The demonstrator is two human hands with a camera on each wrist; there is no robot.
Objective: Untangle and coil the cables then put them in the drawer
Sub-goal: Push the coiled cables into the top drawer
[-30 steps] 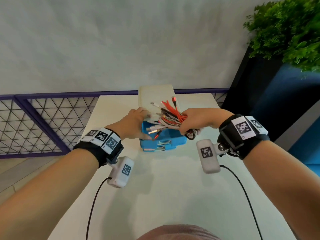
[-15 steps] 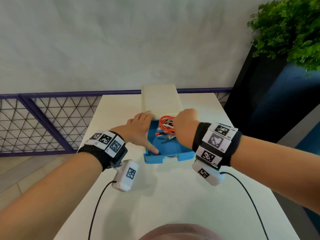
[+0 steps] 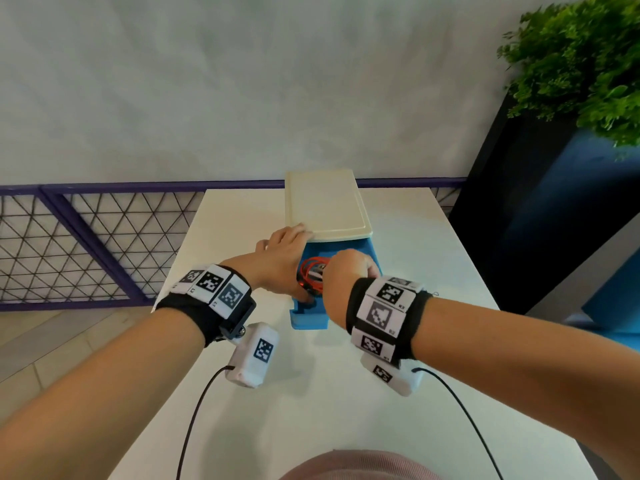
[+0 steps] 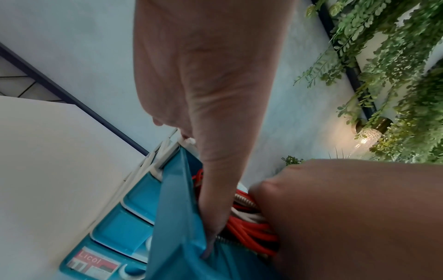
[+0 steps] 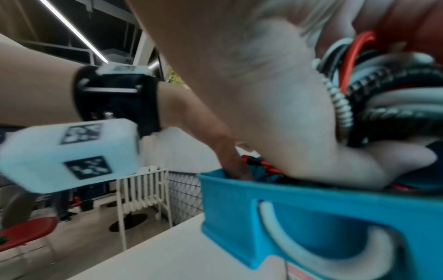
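Observation:
A blue drawer (image 3: 309, 322) stands pulled out of a small cream-topped drawer unit (image 3: 325, 202) on the white table. My right hand (image 3: 349, 271) is down inside it, fingers curled round a coiled bundle of red, white and black cables (image 3: 311, 271). The right wrist view shows that cable bundle (image 5: 383, 94) held under my fingers, just above the drawer front (image 5: 239, 217). My left hand (image 3: 298, 265) lies along the drawer's left wall (image 4: 172, 217) with straight fingers reaching the unit's top. Its thumb (image 4: 210, 189) points down inside the wall, beside the red cables (image 4: 249, 231).
The table (image 3: 311, 410) ends at a purple mesh railing (image 3: 86, 237) on the left and behind. A dark planter with a green plant (image 3: 581, 64) stands to the right. Shut blue drawers (image 4: 120, 233) sit below the pulled-out one.
My right hand has lowered the cable bundle from above the drawer's front down into the drawer. My left hand has slid back along the left wall toward the unit.

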